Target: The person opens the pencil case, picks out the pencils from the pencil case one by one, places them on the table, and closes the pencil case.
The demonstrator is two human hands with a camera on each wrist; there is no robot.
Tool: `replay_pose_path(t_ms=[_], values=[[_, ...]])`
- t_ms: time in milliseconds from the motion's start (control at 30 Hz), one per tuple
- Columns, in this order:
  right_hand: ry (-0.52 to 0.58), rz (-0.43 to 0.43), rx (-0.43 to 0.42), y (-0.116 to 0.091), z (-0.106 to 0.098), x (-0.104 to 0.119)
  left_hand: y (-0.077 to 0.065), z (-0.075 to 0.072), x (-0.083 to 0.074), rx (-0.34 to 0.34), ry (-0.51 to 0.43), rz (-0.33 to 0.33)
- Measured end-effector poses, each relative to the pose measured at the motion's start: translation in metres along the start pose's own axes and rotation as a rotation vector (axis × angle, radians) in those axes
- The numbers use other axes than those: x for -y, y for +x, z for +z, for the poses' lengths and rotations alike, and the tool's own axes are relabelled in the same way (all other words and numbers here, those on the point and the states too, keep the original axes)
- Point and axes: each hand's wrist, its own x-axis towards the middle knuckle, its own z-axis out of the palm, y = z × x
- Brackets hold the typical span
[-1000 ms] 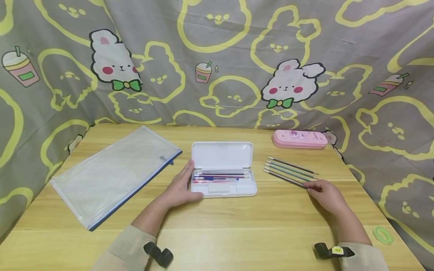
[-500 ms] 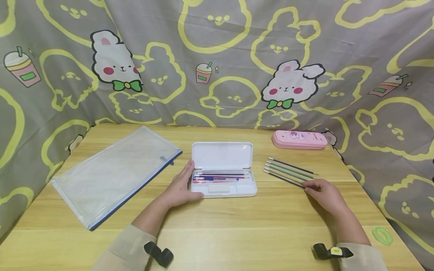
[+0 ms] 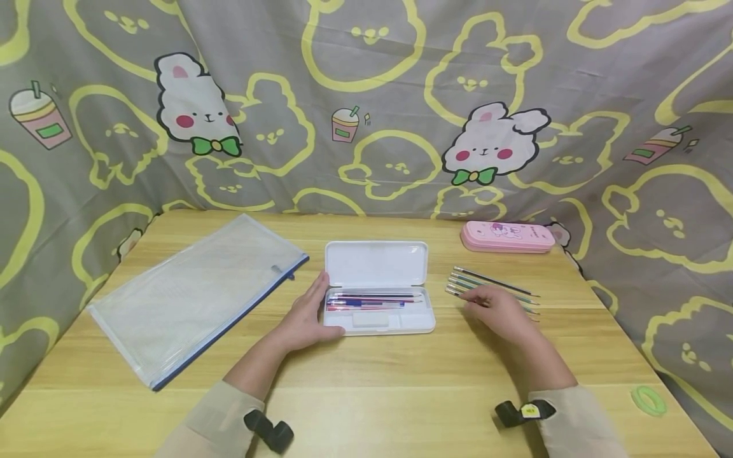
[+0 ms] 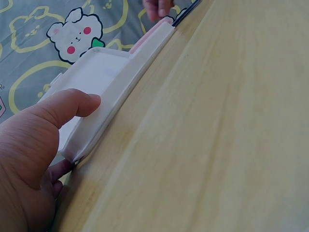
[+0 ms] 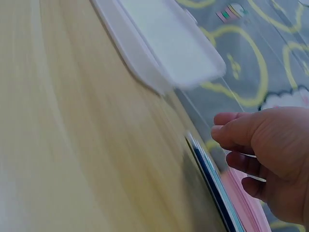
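Note:
A white pencil case (image 3: pixel 376 264) lies with its lid up, holding a few pens and pencils (image 3: pixel 366 304) and a white eraser (image 3: pixel 369 319). My left hand (image 3: pixel 302 323) grips its left end, thumb (image 4: pixel 79 102) at the front wall and fingers along the side. To the right, several pencils (image 3: pixel 487 278) lie side by side on the table, their eraser ends toward the case. Over them is my right hand (image 3: pixel 499 313), thumb and forefinger close together near the eraser ends. In the right wrist view that hand (image 5: pixel 277 154) has loosely bent fingers with nothing between them.
A clear zip pouch with a blue edge (image 3: pixel 200 299) lies on the left of the wooden table (image 3: pixel 366 394). At the back right is a pink pencil box (image 3: pixel 508 236). A green ring (image 3: pixel 649 401) sits near the right edge. Behind hangs a patterned grey curtain (image 3: pixel 395 63).
My right hand has moved left along the pencils, from their far-right ends to near their eraser ends. My left hand has stayed on the white case.

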Motion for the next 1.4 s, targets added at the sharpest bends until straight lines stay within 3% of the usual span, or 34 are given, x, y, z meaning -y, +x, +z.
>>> replay_pose_path(t_ms=[333,567,800,1233,1400], values=[[0.037,-0.148,0.035,0.031,0.031,0.039,-0.001,-0.001,-0.001,-0.001,-0.006,-0.002],[0.028,-0.103,0.145,0.045,0.045,0.057,-0.001,-0.001,-0.001,0.002,-0.003,-0.012],[-0.057,-0.077,0.207,0.053,0.053,0.067,0.0,0.0,-0.001,0.005,0.001,-0.015],[-0.199,-0.107,0.227,0.057,0.06,0.076,-0.001,-0.001,-0.001,0.002,0.0,-0.015],[-0.199,-0.132,0.236,0.057,0.061,0.073,-0.001,-0.001,-0.002,0.001,0.006,-0.012]])
